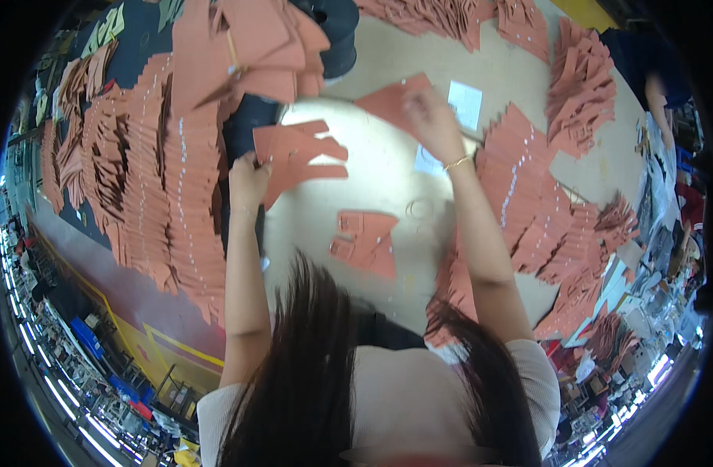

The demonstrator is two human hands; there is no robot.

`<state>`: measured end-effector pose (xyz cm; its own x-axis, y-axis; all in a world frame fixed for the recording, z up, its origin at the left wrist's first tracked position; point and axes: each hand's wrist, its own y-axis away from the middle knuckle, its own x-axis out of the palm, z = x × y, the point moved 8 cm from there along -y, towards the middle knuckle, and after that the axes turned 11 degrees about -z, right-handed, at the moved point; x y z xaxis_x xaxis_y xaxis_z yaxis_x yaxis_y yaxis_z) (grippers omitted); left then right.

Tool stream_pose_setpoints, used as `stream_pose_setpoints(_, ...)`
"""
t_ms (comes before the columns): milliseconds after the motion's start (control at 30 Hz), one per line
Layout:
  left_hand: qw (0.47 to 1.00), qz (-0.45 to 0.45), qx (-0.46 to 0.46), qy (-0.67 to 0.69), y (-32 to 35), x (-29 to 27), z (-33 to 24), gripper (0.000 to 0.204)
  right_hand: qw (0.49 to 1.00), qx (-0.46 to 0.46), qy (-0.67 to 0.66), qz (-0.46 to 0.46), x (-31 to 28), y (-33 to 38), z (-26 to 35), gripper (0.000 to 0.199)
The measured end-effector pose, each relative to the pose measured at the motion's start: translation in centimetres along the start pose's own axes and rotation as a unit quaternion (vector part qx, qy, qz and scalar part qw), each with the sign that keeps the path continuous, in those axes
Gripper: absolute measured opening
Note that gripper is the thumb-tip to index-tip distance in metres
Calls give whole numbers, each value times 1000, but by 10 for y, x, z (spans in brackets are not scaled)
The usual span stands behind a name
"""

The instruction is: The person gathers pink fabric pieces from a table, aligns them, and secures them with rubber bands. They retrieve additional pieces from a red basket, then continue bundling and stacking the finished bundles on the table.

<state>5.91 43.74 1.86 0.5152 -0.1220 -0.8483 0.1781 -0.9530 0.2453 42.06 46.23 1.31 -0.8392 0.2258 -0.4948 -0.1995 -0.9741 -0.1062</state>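
My left hand (pixel 249 177) grips the near edge of a salmon-coloured cut fabric piece (pixel 302 156) that lies spread on the pale table (pixel 387 179). My right hand (pixel 432 117), with a thin bracelet at the wrist, is raised and blurred; it holds the corner of another salmon cut piece (pixel 387 100) farther back. A small stack of similar pieces (pixel 366 241) lies on the table between my forearms.
Long overlapping rows of salmon cut pieces (pixel 166 179) cover the left side, and more fan out on the right (pixel 527 202) and at the back (pixel 578 86). White paper slips (pixel 465 101) lie beyond my right hand. Another person's arm (pixel 658 97) shows at far right.
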Motion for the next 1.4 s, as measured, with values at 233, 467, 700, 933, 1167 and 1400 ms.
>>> stream_pose_setpoints(233, 949, -5, -63, 309, 51, -44, -5, 28, 955, -6, 226, 192, 58, 179, 42, 51)
stream_pose_setpoints(467, 683, 97, -161, 706, 151, -9, 11, 36, 922, 113, 299, 218, 56, 231, 33, 50)
stream_pose_setpoints(700, 568, 178, -452, 664, 270, 139, 77, 25, 933, 228, 216, 176, -19, 296, 36, 41)
stream_pose_setpoints(933, 590, 248, -508, 577, 319, 142, 102, 24, 948, 246, 176, 101, -78, 298, 60, 39)
stream_pose_setpoints(1167, 952, 70, -103, 280, 263, 85, 102, 34, 944, 327, 7, 48, -53, 291, 15, 28)
stream_pose_setpoints(1400, 992, -68, 105, -18, 219, 63, 41, 50, 967, 201, 157, 13, -67, 272, 42, 27)
